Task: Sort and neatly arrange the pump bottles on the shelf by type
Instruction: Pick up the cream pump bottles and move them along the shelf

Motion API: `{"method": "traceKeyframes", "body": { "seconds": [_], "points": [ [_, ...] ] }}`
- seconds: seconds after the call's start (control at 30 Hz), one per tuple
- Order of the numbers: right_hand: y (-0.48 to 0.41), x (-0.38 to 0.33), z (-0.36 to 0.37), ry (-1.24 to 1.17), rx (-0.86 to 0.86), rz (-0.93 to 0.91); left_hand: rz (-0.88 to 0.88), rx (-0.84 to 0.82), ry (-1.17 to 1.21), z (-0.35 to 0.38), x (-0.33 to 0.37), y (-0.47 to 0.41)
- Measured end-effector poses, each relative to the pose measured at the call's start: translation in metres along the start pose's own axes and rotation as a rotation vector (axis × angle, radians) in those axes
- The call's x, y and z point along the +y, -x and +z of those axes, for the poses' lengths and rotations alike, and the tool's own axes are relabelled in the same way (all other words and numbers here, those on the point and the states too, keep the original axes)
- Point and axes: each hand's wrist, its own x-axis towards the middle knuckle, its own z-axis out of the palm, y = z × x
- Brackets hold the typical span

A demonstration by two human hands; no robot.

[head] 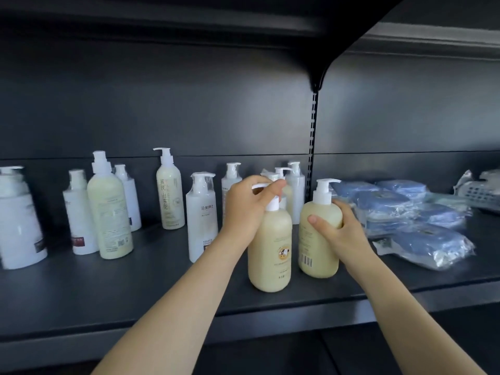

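I am stretching both forearms forward over the shelf (135, 293). My left hand (250, 207) is curling its fingers round the pump of the cow-label bottle (270, 250), which is standing upright near the front edge. My right hand (334, 234) is wrapping the barcode bottle (311, 253) just right of it, with the thumb across its front.

A dark shelf (108, 288) carries upright white and cream pump bottles (201, 215), with blue wrapped packs (430, 239) at right
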Motion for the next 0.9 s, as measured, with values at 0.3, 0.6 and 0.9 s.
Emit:
{"method": "traceKeyframes", "body": {
  "seconds": [0.3, 0.6, 0.9],
  "points": [
    [0.002, -0.001, -0.006, 0.062, -0.078, 0.051, -0.06, -0.06, -0.033, -0.004, -0.001, -0.006],
    [0.003, -0.022, -0.021, 0.3, -0.223, 0.151, -0.148, -0.128, -0.262, -0.032, 0.012, -0.001],
    [0.053, -0.074, -0.029, 0.925, -0.172, -0.03, -0.06, -0.211, -0.63, -0.107, 0.048, 0.036]
  ]
}}
